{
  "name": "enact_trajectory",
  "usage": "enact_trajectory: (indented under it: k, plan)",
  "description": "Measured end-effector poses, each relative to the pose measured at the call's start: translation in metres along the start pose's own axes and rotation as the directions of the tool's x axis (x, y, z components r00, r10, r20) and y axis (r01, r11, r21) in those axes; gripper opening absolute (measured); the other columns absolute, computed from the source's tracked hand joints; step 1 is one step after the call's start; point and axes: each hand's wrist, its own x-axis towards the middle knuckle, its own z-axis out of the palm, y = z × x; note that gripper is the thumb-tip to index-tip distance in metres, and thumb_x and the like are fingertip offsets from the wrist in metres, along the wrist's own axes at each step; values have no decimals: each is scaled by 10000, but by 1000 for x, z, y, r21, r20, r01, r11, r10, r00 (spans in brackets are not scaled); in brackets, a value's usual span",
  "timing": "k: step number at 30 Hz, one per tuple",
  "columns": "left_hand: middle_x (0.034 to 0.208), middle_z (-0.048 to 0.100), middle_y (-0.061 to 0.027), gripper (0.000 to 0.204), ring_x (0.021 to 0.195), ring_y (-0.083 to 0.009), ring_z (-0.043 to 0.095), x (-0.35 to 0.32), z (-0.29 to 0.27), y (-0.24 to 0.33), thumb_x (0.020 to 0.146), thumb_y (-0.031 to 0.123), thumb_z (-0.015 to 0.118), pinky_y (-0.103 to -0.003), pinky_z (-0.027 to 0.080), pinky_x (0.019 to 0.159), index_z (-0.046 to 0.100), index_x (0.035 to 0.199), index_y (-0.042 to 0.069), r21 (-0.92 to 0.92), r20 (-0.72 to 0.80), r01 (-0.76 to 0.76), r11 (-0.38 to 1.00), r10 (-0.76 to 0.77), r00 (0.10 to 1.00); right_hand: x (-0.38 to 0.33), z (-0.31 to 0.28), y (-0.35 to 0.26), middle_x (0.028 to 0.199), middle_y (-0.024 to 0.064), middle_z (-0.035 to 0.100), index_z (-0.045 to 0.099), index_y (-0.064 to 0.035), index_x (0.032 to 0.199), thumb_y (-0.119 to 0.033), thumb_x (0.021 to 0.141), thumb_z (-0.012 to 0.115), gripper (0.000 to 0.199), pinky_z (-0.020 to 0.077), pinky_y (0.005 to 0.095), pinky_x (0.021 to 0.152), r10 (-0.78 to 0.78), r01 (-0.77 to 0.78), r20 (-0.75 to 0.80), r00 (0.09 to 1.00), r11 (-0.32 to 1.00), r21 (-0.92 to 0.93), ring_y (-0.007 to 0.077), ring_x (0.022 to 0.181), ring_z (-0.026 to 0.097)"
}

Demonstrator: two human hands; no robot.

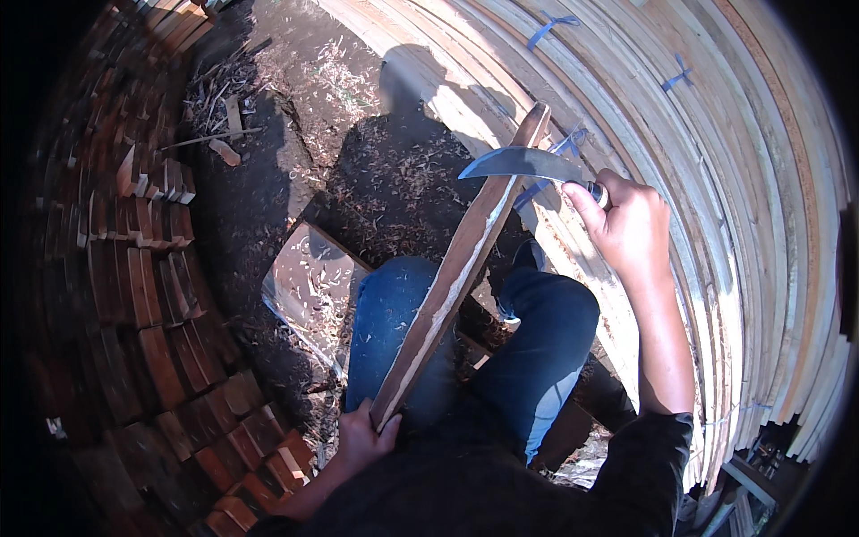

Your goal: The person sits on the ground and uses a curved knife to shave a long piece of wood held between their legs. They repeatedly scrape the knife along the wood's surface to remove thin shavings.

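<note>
Between the seated person's knees, a long wooden slat (452, 282) leaned away, its near end clamped in the left hand (362, 438). The right hand (631, 224) gripped a curved knife (523, 164) whose blade lay against the slat's upper part. Judged stiff and light, the slat was best held low, clear of the blade.

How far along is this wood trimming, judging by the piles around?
Done: pale strips lie stacked on the right, and shavings cover the ground. In hand: the left hand steadies a wooden slat while the right hand sets a curved knife on it. Left: reddish pieces stacked on the left look untouched.
</note>
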Motion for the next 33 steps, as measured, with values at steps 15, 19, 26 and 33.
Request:
enact_trajectory:
  k: [15,19,26,33]
  plan:
    - [551,577,-202,332,522,-356,637,2,4,-1,795,261,726,-413,505,481,578,819,-34,46,-38,-28,999,30,999,-8,-22,103,509,134,472,563,30,608,-556,897,586,654,426,383,578,512,-514,50,858,848,128,214,526,500]
    - [568,585,-210,326,543,-367,641,-2,6,-5,796,261,726,-414,507,489,582,826,-30,40,-6,-21,999,21,1000,-34,-16,14,456,114,510,610,-34,631,-553,828,671,559,467,377,486,185,-190,48,982,972,141,294,456,588]
    - [570,590,-203,324,536,-364,639,-1,6,-3,812,255,714,-418,506,492,583,848,-39,39,-56,-55,998,57,997,-13,-2,3,435,91,515,637,-65,630,-650,765,660,600,487,382,468,60,-59,24,998,998,-9,301,463,603]
    - [570,587,-206,335,538,-370,638,0,9,-8,824,263,708,-420,499,483,577,865,-42,43,-44,-76,996,78,996,3,10,15,462,73,548,674,-79,671,-697,750,631,624,486,371,464,-17,14,-65,998,999,-46,281,477,616]
